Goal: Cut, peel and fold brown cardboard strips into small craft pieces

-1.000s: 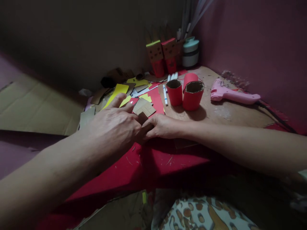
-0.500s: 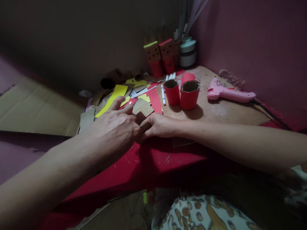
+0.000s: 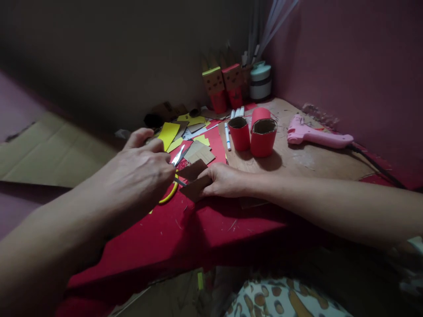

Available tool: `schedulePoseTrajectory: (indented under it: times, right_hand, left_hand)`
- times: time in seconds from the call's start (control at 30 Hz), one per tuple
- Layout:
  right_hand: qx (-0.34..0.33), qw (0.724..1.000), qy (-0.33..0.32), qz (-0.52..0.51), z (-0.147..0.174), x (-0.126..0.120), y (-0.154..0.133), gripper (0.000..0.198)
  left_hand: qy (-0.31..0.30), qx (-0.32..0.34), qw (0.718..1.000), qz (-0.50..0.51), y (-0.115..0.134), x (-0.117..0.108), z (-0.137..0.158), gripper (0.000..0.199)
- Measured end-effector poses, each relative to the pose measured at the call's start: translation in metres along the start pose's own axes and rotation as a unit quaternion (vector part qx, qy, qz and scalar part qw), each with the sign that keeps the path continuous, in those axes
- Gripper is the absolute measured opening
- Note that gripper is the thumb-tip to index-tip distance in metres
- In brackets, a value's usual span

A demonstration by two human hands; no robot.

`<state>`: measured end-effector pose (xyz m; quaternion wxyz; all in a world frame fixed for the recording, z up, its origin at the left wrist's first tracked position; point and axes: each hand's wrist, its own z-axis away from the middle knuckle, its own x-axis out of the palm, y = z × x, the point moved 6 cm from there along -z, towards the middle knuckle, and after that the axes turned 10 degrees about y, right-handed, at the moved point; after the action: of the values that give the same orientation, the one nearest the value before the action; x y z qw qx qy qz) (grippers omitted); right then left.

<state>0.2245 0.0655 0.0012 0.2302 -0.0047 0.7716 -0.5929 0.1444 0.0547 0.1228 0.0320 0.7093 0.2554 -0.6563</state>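
My left hand is closed on scissors, largely hiding them. A dark blade runs from its fingers into a folded or slit piece of brown cardboard. My right hand pinches that cardboard at its right side. Below my left fingers a yellow handle loop shows. Beyond them is a bright blade; whether it belongs to the same pair I cannot tell. Flat cardboard scraps and yellow paper lie just behind my hands.
Red paper-covered tubes stand beside a white marker. A pink glue gun with a dark cord lies at right. Two box-headed figures and a lidded jar stand behind. A big cardboard sheet leans at left.
My left hand has drawn left, away from my right hand. The yellow loop, the blades and more of the held cardboard now show. The whole view has shifted slightly.
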Motion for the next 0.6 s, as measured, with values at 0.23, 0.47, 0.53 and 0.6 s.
schedulePoseTrajectory:
  times: [0.23,0.47,0.53,0.6]
  right_hand:
    - [-0.006,0.994,0.043,0.105,0.012,0.004,-0.019,0.028]
    - [-0.145,0.966,0.2,0.078,0.005,-0.046,-0.061,0.034]
    - [-0.124,0.976,0.159,0.08,-0.01,-0.051,-0.05,0.041]
    - [-0.067,0.994,0.066,0.061,-0.025,-0.045,-0.032,0.061]
  left_hand:
    - [-0.045,-0.019,0.99,-0.13,-0.013,-0.02,0.01,0.026]
    - [-0.117,-0.065,0.978,-0.157,-0.02,-0.022,0.025,0.03]
    - [-0.124,-0.072,0.977,-0.156,-0.02,-0.023,0.026,0.03]
    - [-0.111,-0.079,0.98,-0.144,-0.018,-0.026,0.025,0.029]
